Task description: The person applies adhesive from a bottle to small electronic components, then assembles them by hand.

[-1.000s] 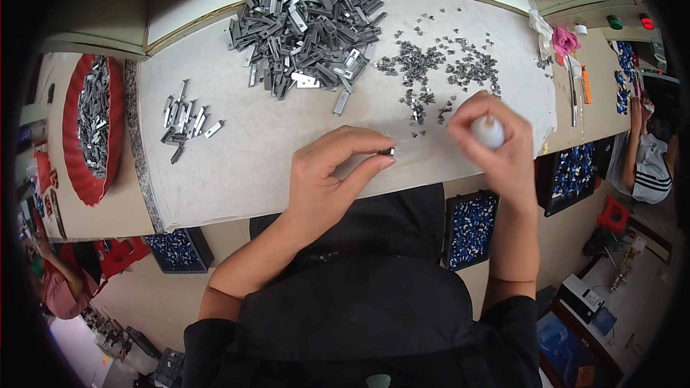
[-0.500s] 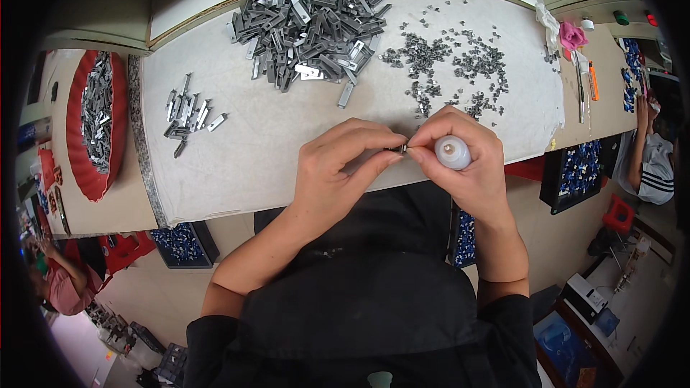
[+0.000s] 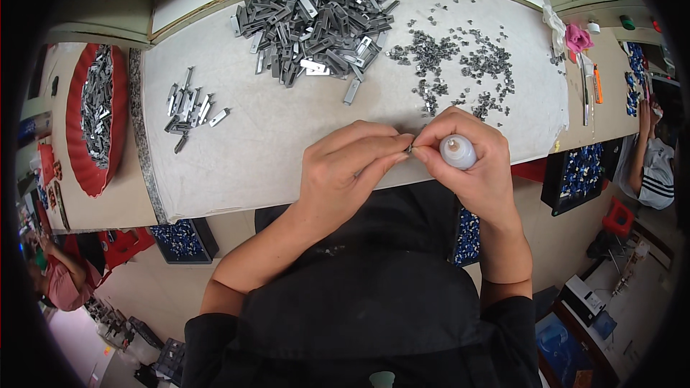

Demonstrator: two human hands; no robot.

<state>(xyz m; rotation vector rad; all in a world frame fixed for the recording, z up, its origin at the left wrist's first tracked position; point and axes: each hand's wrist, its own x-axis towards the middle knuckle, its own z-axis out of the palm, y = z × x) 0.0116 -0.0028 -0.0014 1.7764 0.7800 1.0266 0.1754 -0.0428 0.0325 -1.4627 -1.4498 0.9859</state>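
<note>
The heaped pieces [image 3: 307,20] look glossy metal, the bottle [image 3: 458,154] smooth plastic.

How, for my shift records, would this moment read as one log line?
left hand: pinching small part; right hand: holding pale bottle; metal pieces: heaped beyond

The person wears a black top with plain, loose short sleeves, the left sleeve [image 3: 208,338] and the right sleeve [image 3: 509,338] both ending near the elbows, so the forearms and hands [image 3: 338,176] are bare. Black cloth [image 3: 359,309] also covers the chest, matt and softly creased, with a few small pale smudges [image 3: 330,251] toward the lap. Low on the front sits a small greyish-green patch [image 3: 382,379] with a rounded outline.
</note>
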